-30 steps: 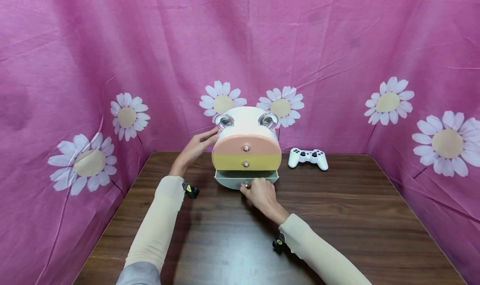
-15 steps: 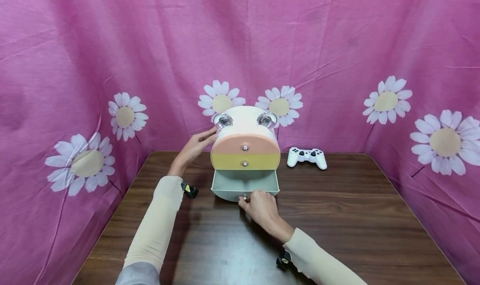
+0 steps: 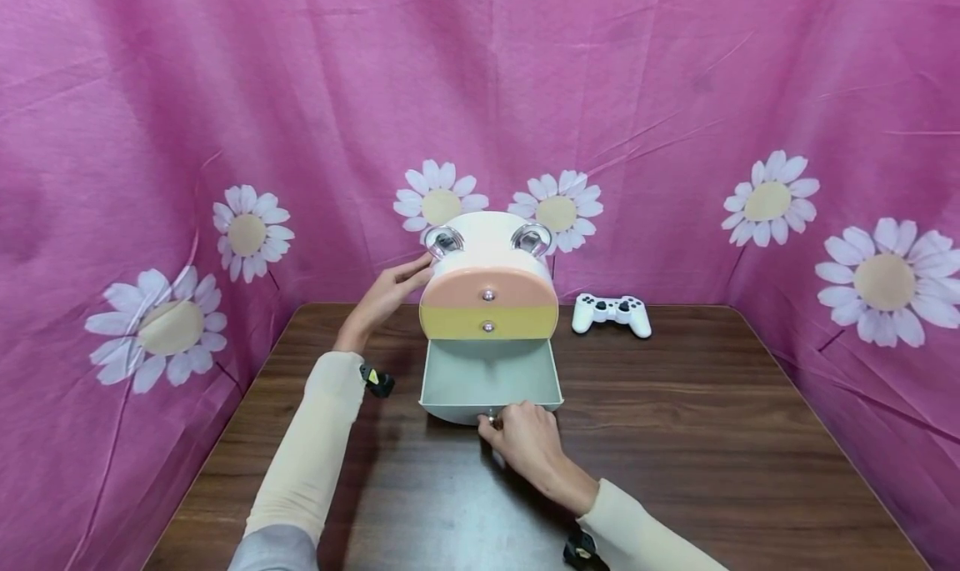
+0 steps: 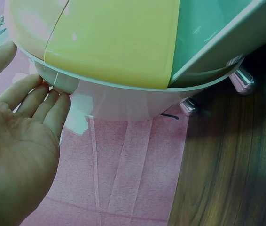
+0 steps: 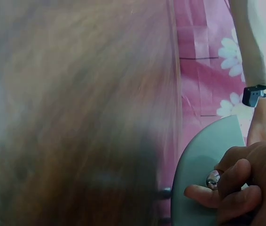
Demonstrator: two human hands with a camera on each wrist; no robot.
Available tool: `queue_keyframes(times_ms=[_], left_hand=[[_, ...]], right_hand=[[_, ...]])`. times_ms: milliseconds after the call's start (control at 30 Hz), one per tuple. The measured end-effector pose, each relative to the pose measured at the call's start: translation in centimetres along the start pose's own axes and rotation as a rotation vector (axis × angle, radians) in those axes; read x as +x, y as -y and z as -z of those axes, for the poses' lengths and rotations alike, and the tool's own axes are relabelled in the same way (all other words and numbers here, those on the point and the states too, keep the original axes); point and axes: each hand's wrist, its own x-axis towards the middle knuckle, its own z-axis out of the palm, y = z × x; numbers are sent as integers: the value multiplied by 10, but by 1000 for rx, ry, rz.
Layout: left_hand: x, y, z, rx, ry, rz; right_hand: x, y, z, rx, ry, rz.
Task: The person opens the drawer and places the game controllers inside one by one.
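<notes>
A small round drawer cabinet (image 3: pixel 491 242) stands on the table, white on top with two shiny eye-like rings. Its orange drawer (image 3: pixel 457 289) and yellow drawer (image 3: pixel 450 323) are closed, while the pale green bottom drawer (image 3: pixel 487 371) sticks far out and looks bare inside. My right hand (image 3: pixel 528 442) pinches that drawer's silver knob (image 5: pixel 213 180) between thumb and curled fingers. Against the cabinet's left side rests my left hand (image 3: pixel 384 298); in the left wrist view its fingertips (image 4: pixel 62 101) touch the white shell, fingers nearly straight.
A white game controller (image 3: pixel 612 315) lies right of the cabinet, near the back edge of the brown wooden table (image 3: pixel 675 438). Behind and at both sides hangs a pink cloth (image 3: pixel 637 96) printed with white daisies. Short silver feet (image 4: pixel 242 81) hold the cabinet up.
The green bottom drawer has slid out toward me, from slightly open to far out, with my right hand on its knob. My left hand has stayed at the cabinet's side.
</notes>
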Motion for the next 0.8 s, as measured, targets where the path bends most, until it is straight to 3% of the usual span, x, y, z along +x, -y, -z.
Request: queue_keyframes(times_ms=[533, 800], left_hand=[[0, -3, 0, -1, 18, -4], [0, -1, -1, 8, -6, -18]], right_hand=[[-14, 4, 4, -16, 6, 33], [-16, 2, 4, 3, 12, 33]])
